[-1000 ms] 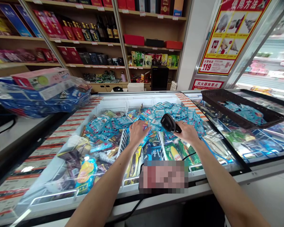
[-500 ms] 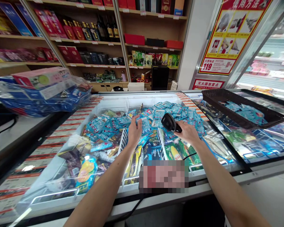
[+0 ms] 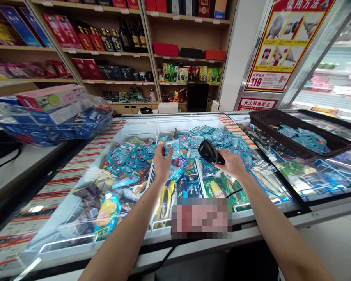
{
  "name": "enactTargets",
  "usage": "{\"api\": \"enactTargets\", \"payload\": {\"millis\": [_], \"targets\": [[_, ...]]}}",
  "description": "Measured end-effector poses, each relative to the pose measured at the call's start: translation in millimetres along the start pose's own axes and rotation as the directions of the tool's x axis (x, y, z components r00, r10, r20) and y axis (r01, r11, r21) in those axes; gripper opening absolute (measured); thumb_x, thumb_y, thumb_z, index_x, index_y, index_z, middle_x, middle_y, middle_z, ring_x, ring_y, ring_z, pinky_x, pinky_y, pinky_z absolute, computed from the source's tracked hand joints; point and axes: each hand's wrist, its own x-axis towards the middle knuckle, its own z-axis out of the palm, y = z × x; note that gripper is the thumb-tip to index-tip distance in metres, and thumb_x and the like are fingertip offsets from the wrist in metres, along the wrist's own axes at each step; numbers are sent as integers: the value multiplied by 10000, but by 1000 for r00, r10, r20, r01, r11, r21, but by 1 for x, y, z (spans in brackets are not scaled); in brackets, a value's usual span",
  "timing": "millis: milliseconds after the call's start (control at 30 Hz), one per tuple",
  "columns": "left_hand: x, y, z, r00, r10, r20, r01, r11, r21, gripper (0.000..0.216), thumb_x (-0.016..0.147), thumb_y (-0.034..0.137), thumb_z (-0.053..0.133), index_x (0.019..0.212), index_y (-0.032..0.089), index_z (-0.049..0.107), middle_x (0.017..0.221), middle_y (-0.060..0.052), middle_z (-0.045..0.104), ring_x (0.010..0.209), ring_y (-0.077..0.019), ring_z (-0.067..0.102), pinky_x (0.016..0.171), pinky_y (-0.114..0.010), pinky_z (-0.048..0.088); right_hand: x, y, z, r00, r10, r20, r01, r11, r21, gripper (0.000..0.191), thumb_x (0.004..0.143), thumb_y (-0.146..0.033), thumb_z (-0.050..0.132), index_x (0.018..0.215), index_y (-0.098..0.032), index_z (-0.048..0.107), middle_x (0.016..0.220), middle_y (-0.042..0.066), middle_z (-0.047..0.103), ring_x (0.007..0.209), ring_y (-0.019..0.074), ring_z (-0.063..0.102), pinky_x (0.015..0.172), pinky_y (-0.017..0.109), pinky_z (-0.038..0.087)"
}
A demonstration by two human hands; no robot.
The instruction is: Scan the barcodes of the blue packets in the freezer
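A small blue packet (image 3: 172,146) is pinched between the thumb and fingers of my left hand (image 3: 162,164), its white label patch turned up toward me. My right hand (image 3: 233,164) is closed round the handle of a black barcode scanner (image 3: 207,151), whose head points left toward that packet. Under both hands, many like blue packets (image 3: 125,158) are heaped over the back of a glass-topped chest freezer (image 3: 87,160). White wire dividers (image 3: 199,177) and other wrapped goods, such as green packs (image 3: 219,189), show nearer to me.
A dark brown basket (image 3: 307,150) with more blue packets stands on the right. Plastic-wrapped boxes (image 3: 55,113) sit on the left. A pixelated object (image 3: 201,218) lies at the freezer's front edge, with black cable near it. Stocked shelves (image 3: 114,50) rise behind.
My left hand, empty half a second ago, has moved slightly left and now holds up a blue packet. My right hand and the scanner have barely shifted.
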Motion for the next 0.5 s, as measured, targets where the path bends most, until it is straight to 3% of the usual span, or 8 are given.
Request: {"api": "enactTargets", "payload": {"millis": [133,300,400,500], "targets": [[1,6,-4,996,82,25,-84,993,85,339,849,399,463,1128,218,530,1004,-55,601,911,-173,550,830,-317,438,0,0,-3,996,-88,1,88,996,27,379,756,-361,581,1098,-207,532,970,52,641,842,204,609,624,262,413],[1,5,0,978,146,150,-161,983,91,441,872,344,423,1304,253,422,1267,-74,512,1173,-194,461,975,-340,374,0,-3,-5,985,-169,15,168,984,65,371,789,-349,555,1125,-196,521,1017,64,632,837,190,613,626,255,414],[1,1,4,973,111,202,-122,992,42,529,851,311,459,1364,256,340,1278,-85,507,1138,-191,496,944,-347,407,-1,-5,-5,983,-183,25,181,981,74,414,801,-368,545,1176,-198,498,1027,63,632,805,186,617,618,257,411],[0,-1,5,977,80,199,-75,997,-31,492,844,311,468,1324,227,392,1185,-83,570,1043,-177,555,893,-334,444,-2,-6,-5,981,-194,14,192,978,87,453,805,-370,542,1216,-194,472,1019,62,636,794,185,619,622,260,412]]}}
